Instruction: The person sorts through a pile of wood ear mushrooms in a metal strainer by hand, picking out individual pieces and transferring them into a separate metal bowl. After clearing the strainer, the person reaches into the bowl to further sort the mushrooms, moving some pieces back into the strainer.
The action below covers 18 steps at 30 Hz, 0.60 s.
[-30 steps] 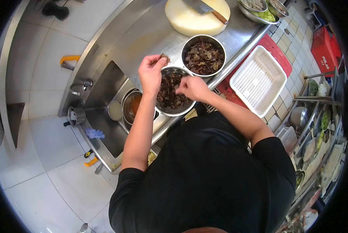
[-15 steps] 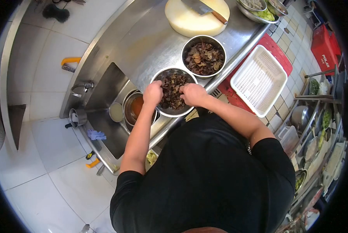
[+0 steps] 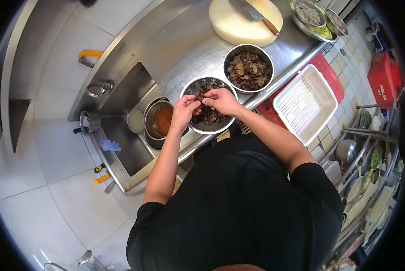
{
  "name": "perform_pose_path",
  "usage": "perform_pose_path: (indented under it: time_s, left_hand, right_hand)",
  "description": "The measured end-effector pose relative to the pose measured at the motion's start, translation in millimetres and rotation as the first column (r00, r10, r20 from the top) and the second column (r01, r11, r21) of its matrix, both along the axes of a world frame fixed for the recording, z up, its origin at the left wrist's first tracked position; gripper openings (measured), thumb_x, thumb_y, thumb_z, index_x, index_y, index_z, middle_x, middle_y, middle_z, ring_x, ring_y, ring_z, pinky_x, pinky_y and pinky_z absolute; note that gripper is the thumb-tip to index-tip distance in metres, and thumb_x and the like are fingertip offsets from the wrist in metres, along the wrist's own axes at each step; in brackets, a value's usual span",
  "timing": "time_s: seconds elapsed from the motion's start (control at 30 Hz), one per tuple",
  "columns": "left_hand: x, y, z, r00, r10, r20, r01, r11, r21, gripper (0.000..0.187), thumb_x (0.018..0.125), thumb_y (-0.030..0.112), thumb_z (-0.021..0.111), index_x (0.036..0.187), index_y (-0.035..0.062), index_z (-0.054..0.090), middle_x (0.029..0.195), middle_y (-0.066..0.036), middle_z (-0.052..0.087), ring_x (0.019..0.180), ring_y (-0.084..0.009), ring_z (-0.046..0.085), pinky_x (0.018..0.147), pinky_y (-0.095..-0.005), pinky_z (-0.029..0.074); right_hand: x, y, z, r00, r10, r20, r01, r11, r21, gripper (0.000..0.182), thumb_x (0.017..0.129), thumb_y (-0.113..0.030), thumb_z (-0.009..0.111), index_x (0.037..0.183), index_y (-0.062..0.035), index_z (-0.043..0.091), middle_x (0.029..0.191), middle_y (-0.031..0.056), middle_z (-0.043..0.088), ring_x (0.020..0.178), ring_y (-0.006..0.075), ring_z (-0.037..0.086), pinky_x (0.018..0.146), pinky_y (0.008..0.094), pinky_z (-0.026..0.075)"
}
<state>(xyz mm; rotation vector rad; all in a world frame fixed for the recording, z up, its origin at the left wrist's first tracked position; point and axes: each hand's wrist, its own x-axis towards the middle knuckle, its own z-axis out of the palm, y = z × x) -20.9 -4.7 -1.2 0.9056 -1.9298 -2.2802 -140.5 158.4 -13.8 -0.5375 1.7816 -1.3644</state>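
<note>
Both hands are over a perforated metal colander with dark brown, ruffled pieces of wood ear fungus in it. My left hand pinches a piece of wood ear from the left side, thumb and fingers together. On the right, my right hand has its fingertips closed on the same clump, so the two hands almost meet. Close behind the colander stands a steel bowl filled with more wood ear.
A cleaver lies on a thick round chopping board at the back. The sink at left holds a pot of orange-brown liquid. A white plastic basket sits right, on something red. Nested bowls stand at the counter's far end.
My hands have come closer together and lifted, from down among the wood ear to a piece held between the fingertips. The whole view has shifted slightly.
</note>
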Motion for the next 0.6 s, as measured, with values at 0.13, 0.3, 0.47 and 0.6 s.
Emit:
perform_pose_path:
  time_s: [0.13,0.3,0.47,0.6]
  left_hand:
    - [-2.0,7.9,19.1,0.996,-0.087,-0.016,0.086,0.993,-0.075,0.016,0.096,0.013,0.071,0.107,0.0026,0.065,0.091,-0.005,0.071,0.075,-0.0131,0.068,0.068,-0.0269,0.055]
    - [-7.1,7.2,11.5,0.989,-0.094,-0.113,0.096,0.995,0.010,0.015,0.099,0.014,0.068,0.106,0.0017,0.064,0.093,-0.007,0.071,0.078,-0.0139,0.070,0.073,-0.0283,0.058]
    - [-12.0,10.6,29.8,0.973,-0.202,-0.115,0.202,0.979,-0.011,0.014,0.101,0.015,0.064,0.106,0.0022,0.063,0.092,-0.006,0.071,0.076,-0.0136,0.069,0.070,-0.0272,0.057]
    - [-15.4,11.1,32.7,0.968,-0.239,-0.074,0.235,0.970,-0.059,0.014,0.103,0.019,0.062,0.102,0.0048,0.061,0.082,-0.003,0.066,0.062,-0.0112,0.062,0.057,-0.0248,0.052]
  right_hand:
    - [7.8,5.5,16.4,0.985,-0.099,-0.142,0.077,0.984,-0.159,0.035,0.088,-0.023,0.076,0.110,0.0042,0.071,0.099,0.0178,0.075,0.088,0.0233,0.072,0.082,0.0341,0.055]
    - [2.1,17.0,41.9,0.882,-0.027,-0.471,0.037,0.999,0.013,0.031,0.087,-0.024,0.075,0.108,-0.0018,0.071,0.099,0.0196,0.072,0.092,0.0366,0.069,0.082,0.0435,0.054]
    - [5.8,25.2,51.2,0.745,-0.043,-0.666,-0.052,0.991,-0.122,0.021,0.091,-0.020,0.068,0.100,-0.0007,0.067,0.093,0.0187,0.070,0.092,0.0408,0.067,0.080,0.0476,0.054]
    - [7.1,26.6,63.5,0.654,0.117,-0.747,-0.156,0.988,0.019,0.016,0.091,-0.016,0.064,0.096,-0.0012,0.065,0.091,0.0205,0.069,0.088,0.0432,0.066,0.077,0.0496,0.054]
